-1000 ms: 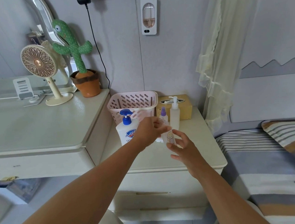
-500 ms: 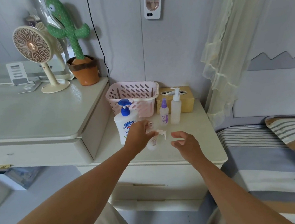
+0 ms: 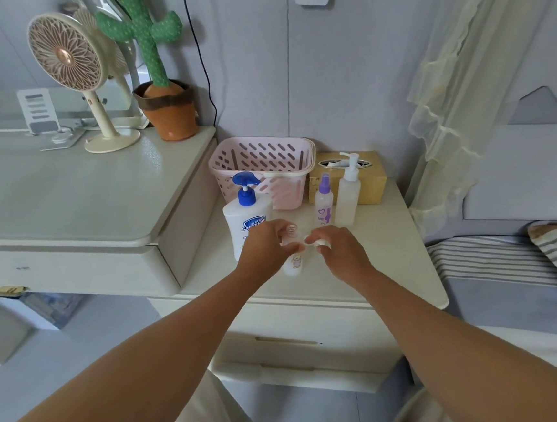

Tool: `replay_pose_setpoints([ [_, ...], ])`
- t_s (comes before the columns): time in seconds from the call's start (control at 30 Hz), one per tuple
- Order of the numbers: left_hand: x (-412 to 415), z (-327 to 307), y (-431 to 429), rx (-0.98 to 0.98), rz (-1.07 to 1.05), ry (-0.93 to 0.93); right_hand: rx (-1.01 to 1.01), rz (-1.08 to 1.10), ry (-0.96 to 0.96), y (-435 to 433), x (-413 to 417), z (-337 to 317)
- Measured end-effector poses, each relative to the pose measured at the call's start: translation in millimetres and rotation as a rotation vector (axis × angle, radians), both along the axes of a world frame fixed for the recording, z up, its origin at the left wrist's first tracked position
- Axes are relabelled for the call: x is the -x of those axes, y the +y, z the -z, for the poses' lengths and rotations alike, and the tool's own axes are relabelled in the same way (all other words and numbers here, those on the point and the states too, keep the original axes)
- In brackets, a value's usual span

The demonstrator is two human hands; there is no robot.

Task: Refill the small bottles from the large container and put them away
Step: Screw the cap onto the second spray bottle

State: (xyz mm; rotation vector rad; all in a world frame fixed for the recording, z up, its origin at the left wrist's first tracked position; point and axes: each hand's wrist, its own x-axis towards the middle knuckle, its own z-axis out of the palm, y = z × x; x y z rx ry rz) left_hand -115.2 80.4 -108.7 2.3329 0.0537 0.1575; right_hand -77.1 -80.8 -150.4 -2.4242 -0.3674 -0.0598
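On the white nightstand (image 3: 385, 252) my left hand (image 3: 267, 249) grips a small white bottle with a bear picture (image 3: 293, 263), which stands on the top. My right hand (image 3: 338, 252) pinches the bottle's white pump head (image 3: 317, 242) right beside the left hand. The large white container with a blue pump (image 3: 247, 213) stands just behind my left hand. A small purple-capped spray bottle (image 3: 323, 203) and a taller clear pump bottle (image 3: 348, 193) stand further back to the right.
A pink slotted basket (image 3: 263, 165) and a yellow tissue box (image 3: 368, 179) sit at the nightstand's back. A higher desk (image 3: 67, 202) on the left carries a fan (image 3: 70, 74) and a cactus toy (image 3: 157, 70). A bed (image 3: 511, 264) lies to the right.
The small bottle came down from mid-air onto the nightstand top. My right hand let go of the bottle body, drew back, then closed in on the pump head. The view tilted downward.
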Motion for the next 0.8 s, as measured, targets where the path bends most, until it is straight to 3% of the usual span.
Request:
replay_pose_setpoints([
  [0.5, 0, 5, 1, -0.011, -0.023, -0.007, 0.369, -0.106, -0.029, 3, -11, 3],
  [0.67, 1, 5, 0, -0.019, -0.037, 0.012, 0.386, -0.068, 0.004, -6, -1, -2],
  [0.8, 3, 4, -1, -0.007, -0.043, 0.008, 0.28, -0.001, -0.02, -13, 9, -12],
])
